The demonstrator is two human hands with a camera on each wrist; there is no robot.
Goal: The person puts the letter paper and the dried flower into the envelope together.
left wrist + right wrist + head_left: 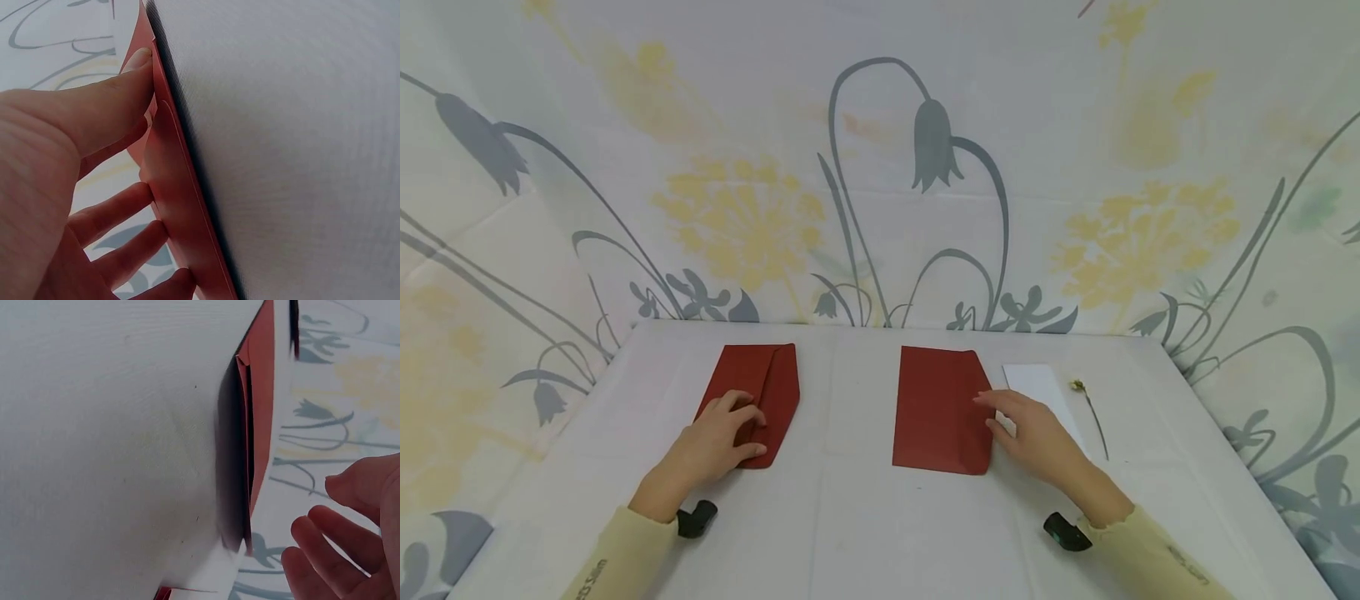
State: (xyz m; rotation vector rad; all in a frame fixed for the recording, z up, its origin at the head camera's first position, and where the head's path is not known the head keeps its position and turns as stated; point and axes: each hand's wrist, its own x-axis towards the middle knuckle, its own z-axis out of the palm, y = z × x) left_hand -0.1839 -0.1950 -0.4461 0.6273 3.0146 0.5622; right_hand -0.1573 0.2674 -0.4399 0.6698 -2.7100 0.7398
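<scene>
On the table's left side lies a red envelope with a crease running along its length near the flap. My left hand rests on it, with the thumb and spread fingertips touching the red paper. To the right is a second red envelope, lying flat with its pointed flap towards the right. Over that flap edge hovers my right hand, its fingers loosely bent. The right wrist view shows these fingers holding nothing, apart from a red envelope seen edge-on.
A white sheet of paper lies right of the second envelope, partly behind my right hand. Farther right is a flower with a thin stem. A floral-printed cloth hangs behind the white table.
</scene>
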